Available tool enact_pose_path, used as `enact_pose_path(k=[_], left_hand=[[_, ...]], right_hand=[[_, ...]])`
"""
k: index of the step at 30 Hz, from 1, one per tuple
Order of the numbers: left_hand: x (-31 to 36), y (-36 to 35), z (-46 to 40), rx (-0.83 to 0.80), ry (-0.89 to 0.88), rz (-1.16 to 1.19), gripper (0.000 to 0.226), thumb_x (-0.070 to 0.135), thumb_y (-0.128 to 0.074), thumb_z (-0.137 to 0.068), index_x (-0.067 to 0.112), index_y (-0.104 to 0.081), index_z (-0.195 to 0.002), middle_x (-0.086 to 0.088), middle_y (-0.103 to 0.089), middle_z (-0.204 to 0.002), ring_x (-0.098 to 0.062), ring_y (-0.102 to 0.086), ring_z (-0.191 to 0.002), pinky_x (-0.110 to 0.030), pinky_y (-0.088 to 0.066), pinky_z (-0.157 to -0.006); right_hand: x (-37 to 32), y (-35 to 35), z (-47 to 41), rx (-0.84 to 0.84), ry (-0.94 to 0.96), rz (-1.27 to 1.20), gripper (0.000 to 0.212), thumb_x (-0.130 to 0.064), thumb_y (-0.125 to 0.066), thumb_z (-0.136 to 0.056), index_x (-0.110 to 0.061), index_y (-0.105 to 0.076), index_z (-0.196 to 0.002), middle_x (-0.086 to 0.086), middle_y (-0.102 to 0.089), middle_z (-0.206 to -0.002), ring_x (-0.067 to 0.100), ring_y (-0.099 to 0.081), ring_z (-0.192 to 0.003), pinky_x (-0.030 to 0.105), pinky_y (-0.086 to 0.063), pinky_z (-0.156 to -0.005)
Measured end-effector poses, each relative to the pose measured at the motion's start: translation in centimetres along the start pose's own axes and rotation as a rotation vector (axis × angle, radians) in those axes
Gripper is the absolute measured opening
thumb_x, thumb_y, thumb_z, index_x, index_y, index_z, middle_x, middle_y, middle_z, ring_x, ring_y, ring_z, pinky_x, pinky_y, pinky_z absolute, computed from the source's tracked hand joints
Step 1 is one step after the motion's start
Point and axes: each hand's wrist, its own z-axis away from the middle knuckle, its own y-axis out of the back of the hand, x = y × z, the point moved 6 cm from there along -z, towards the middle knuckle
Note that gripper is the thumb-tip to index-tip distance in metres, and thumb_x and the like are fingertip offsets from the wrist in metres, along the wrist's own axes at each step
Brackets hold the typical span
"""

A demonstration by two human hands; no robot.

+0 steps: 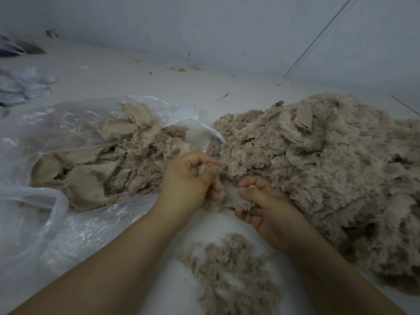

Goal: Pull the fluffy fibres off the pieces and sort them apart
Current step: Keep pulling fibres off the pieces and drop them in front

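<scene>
Clearly the small beige fluffy fabric piece held between the two hands is soft, limp and nearly weightless; it sags where nothing supports it. The left hand has its fingers and thumb curled round a tuft of the pile at the piece's upper side, while the right hand pinches the lower edge, thumb on top and fingers beneath. Both are clamped on the same piece, close together, above the pale floor.

I judge the fibres will come away in loose wisps rather than cleanly, so a grip low on the tuft, near the backing, should hold better than one at the tips, which would slip. The backing looks thin and could stretch or tear if pulled hard.

Just right of the hands, the big heap of beige fluffy pieces rises toward the floor's right edge. To the left, flat beige stripped backings lie on a clear crinkled plastic bag. Nearest the camera, between the forearms, lies a small pile of loose beige fibres.
</scene>
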Motion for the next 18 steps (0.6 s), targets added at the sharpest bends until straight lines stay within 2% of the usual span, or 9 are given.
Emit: enact_pose_path(k=[1,3,4,7,9,12,15,16,18], left_hand=[[0.1,-0.6,0.3,-0.049,-0.007,0.027,0.01,0.001,-0.062,-0.092,0.008,-0.068,-0.089,-0.012,-0.068,-0.059,-0.022,-0.065,-0.048,-0.028,-0.053,-0.046],[0.3,-1.4,0.6,-0.115,-0.03,0.047,0.013,-0.002,-0.061,-0.091,0.007,-0.069,-0.089,-0.012,-0.071,-0.065,-0.023,-0.069,-0.056,-0.029,-0.057,-0.055],[0.3,-1.5,0.6,-0.125,-0.038,0.047,0.015,-0.004,-0.061,-0.091,0.007,-0.069,-0.087,-0.012,-0.071,-0.067,-0.023,-0.07,-0.057,-0.028,-0.057,-0.057],[0.4,-1.3,0.5,-0.113,-0.045,0.06,0.017,-0.006,-0.061,-0.09,0.008,-0.07,-0.086,-0.008,-0.072,-0.07,-0.024,-0.071,-0.06,-0.028,-0.058,-0.06],[0.5,-1.1,0.5,-0.08,-0.054,0.079,0.015,-0.005,-0.06,-0.091,0.007,-0.068,-0.087,-0.011,-0.072,-0.069,-0.026,-0.072,-0.062,-0.029,-0.058,-0.062],[0.7,-0.2,0.3,0.032,-0.096,0.113,0.016,-0.007,-0.056,-0.092,0.004,-0.066,-0.089,-0.01,-0.072,-0.069,-0.03,-0.071,-0.064,-0.034,-0.06,-0.064],[0.8,1.0,-0.1,0.149,-0.124,0.09,0.017,-0.008,-0.051,-0.094,0.003,-0.064,-0.092,-0.012,-0.071,-0.073,-0.028,-0.071,-0.063,-0.03,-0.058,-0.06],[0.8,1.3,-0.2,0.17,-0.123,0.087,0.017,-0.008,-0.051,-0.094,0.003,-0.064,-0.092,-0.015,-0.07,-0.076,-0.027,-0.071,-0.062,-0.029,-0.058,-0.059],[0.9,1.4,-0.3,0.148,-0.114,0.056,0.017,-0.006,-0.055,-0.093,0.007,-0.066,-0.09,-0.008,-0.07,-0.073,-0.022,-0.07,-0.059,-0.027,-0.057,-0.058]], right_hand=[[-0.2,-0.2,0.1,-0.03,0.006,0.012,0.012,-0.006,-0.066,-0.083,-0.017,-0.067,-0.089,0.002,-0.071,-0.08,0.013,-0.067,-0.064,0.022,-0.053,-0.055],[-0.3,-0.5,0.3,-0.083,0.012,0.021,0.037,-0.016,-0.072,-0.072,-0.018,-0.069,-0.109,0.004,-0.075,-0.09,0.011,-0.071,-0.074,0.021,-0.054,-0.057],[-0.3,-0.5,0.3,-0.086,0.013,0.02,0.043,-0.018,-0.073,-0.069,-0.018,-0.069,-0.112,0.005,-0.076,-0.093,0.011,-0.072,-0.077,0.021,-0.054,-0.058],[-0.2,-0.4,0.3,-0.046,-0.001,0.005,0.023,-0.018,-0.069,-0.073,-0.015,-0.072,-0.095,0.005,-0.075,-0.09,0.009,-0.069,-0.072,0.02,-0.054,-0.057],[-0.1,-0.4,0.3,-0.024,-0.009,0.0,0.006,-0.013,-0.065,-0.084,-0.012,-0.068,-0.089,0.004,-0.074,-0.083,0.009,-0.067,-0.065,0.02,-0.053,-0.056],[0.1,-0.2,0.3,0.032,-0.035,-0.047,0.013,-0.007,-0.058,-0.093,-0.012,-0.065,-0.083,0.003,-0.071,-0.072,0.01,-0.065,-0.058,0.021,-0.053,-0.053],[0.1,-0.1,0.2,0.089,-0.051,-0.095,0.017,-0.003,-0.056,-0.094,-0.01,-0.062,-0.08,0.004,-0.07,-0.066,0.011,-0.065,-0.053,0.021,-0.054,-0.05],[0.1,0.0,0.2,0.095,-0.049,-0.104,0.016,-0.003,-0.055,-0.094,-0.01,-0.061,-0.08,0.005,-0.069,-0.066,0.011,-0.065,-0.053,0.021,-0.054,-0.05],[0.1,0.0,0.2,0.091,-0.035,-0.119,0.015,-0.004,-0.055,-0.094,-0.009,-0.06,-0.082,0.005,-0.069,-0.066,0.012,-0.064,-0.053,0.021,-0.054,-0.05]])
